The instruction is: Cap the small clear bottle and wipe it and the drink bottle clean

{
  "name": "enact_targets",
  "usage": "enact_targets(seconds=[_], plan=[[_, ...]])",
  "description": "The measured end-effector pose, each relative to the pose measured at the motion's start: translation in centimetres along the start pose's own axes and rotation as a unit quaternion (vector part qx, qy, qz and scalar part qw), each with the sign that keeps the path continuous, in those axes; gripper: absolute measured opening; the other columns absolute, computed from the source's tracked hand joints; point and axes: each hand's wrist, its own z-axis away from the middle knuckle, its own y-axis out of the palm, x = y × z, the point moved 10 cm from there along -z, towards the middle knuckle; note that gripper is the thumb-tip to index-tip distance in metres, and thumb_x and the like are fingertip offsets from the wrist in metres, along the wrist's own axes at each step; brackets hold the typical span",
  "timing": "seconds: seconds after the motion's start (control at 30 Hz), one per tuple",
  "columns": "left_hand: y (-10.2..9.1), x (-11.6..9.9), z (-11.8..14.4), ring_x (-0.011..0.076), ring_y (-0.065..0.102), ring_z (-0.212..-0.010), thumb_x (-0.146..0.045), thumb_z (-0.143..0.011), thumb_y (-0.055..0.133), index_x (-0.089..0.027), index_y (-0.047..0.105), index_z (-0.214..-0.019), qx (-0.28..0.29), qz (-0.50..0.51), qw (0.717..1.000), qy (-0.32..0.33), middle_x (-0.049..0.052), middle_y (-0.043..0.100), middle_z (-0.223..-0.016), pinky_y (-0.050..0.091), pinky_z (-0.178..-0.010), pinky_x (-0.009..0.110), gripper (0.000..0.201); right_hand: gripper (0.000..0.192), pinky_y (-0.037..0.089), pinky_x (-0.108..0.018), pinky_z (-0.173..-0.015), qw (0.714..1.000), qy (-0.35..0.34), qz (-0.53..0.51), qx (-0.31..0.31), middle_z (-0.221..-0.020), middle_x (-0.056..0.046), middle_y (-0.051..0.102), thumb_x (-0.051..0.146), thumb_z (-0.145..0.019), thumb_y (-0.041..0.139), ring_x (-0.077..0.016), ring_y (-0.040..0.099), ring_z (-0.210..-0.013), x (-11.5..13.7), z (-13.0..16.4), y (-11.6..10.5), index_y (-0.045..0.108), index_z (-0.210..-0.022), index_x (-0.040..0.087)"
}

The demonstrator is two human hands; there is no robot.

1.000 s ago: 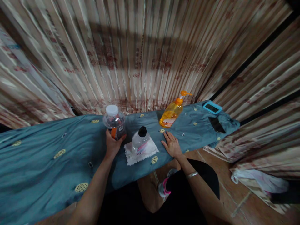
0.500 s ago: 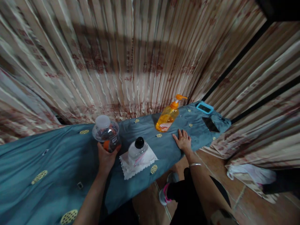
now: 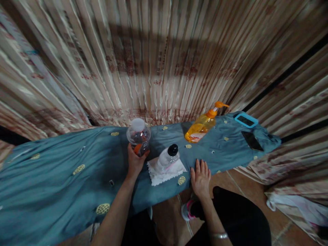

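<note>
My left hand [image 3: 135, 161] is wrapped round the lower part of a clear plastic bottle [image 3: 139, 135] with a wide white cap and an orange patch on its side. The bottle stands upright on the blue-green cloth. Just right of it, a smaller clear bottle [image 3: 165, 160] with a black cap rests on a folded white cloth [image 3: 156, 176] with a scalloped edge. My right hand [image 3: 201, 179] lies flat at the cloth's front edge, fingers stretched out, holding nothing. Beyond it stands an orange pump bottle [image 3: 201, 127], partly filled with orange liquid.
A light-blue framed device [image 3: 246, 120] and a dark phone [image 3: 252, 141] lie at the right end of the cloth-covered surface [image 3: 64, 191]. Pleated patterned curtains [image 3: 153, 61] hang behind and to the right. My legs [image 3: 238, 218] are below the front edge.
The view has swung left, so everything sits further right. My right hand has drawn back from near the pump bottle to the front edge. My left hand still holds the white-capped bottle.
</note>
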Motion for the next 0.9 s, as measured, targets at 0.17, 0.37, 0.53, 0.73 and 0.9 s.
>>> enact_targets(seconds=[0.17, 0.37, 0.53, 0.73, 0.9], plan=[[0.1, 0.1, 0.1, 0.0292, 0.057, -0.116, -0.038, -0.056, 0.085, -0.019, 0.041, -0.129, 0.005, 0.007, 1.000, 0.022, 0.012, 0.056, -0.121, 0.046, -0.099, 0.046, 0.087, 0.060, 0.028, -0.061, -0.111, 0.989, -0.065, -0.125, -0.053, -0.153, -0.020, 0.032, 0.039, -0.099, 0.028, -0.0339, 0.013, -0.147, 4.9, 6.4, -1.3, 0.026, -0.151, 0.011], [0.1, 0.1, 0.1, 0.0310, 0.054, -0.123, -0.034, -0.054, 0.086, -0.019, 0.035, -0.135, 0.010, 0.006, 0.999, 0.033, 0.015, 0.053, -0.130, 0.043, -0.104, 0.047, 0.096, 0.057, 0.033, -0.063, -0.107, 0.985, -0.059, -0.161, -0.022, -0.148, -0.018, 0.042, 0.045, -0.097, 0.036, -0.0357, 0.032, -0.141, 4.7, 8.2, -2.4, 0.033, -0.149, 0.020], [0.1, 0.2, 0.0, 0.0324, 0.051, -0.126, -0.032, -0.053, 0.086, -0.018, 0.035, -0.134, 0.027, -0.006, 0.999, 0.030, 0.016, 0.051, -0.132, 0.043, -0.105, 0.049, 0.097, 0.056, 0.039, -0.057, -0.106, 0.970, -0.034, -0.240, -0.020, -0.147, -0.018, 0.042, 0.044, -0.096, 0.043, -0.0322, 0.038, -0.138, 4.1, 7.3, -4.7, 0.038, -0.145, 0.018], [0.1, -0.6, 0.1, 0.0305, 0.054, -0.122, -0.027, -0.053, 0.085, -0.018, 0.036, -0.132, 0.042, -0.016, 0.998, 0.046, 0.014, 0.055, -0.126, 0.045, -0.102, 0.046, 0.093, 0.066, 0.039, -0.053, -0.110, 0.947, -0.044, -0.318, 0.002, -0.149, -0.016, 0.041, 0.044, -0.092, 0.052, -0.0299, 0.038, -0.139, 7.1, 4.1, -8.9, 0.031, -0.149, 0.019], [-0.5, -1.1, 0.5, 0.0309, 0.054, -0.122, -0.028, -0.050, 0.087, -0.019, 0.038, -0.131, 0.029, 0.002, 0.998, 0.064, 0.013, 0.055, -0.127, 0.044, -0.103, 0.047, 0.096, 0.073, 0.035, -0.052, -0.113, 0.910, -0.079, -0.408, 0.011, -0.153, -0.013, 0.036, 0.045, -0.089, 0.059, -0.0296, 0.037, -0.140, 10.2, 0.3, -12.3, 0.027, -0.150, 0.022]])
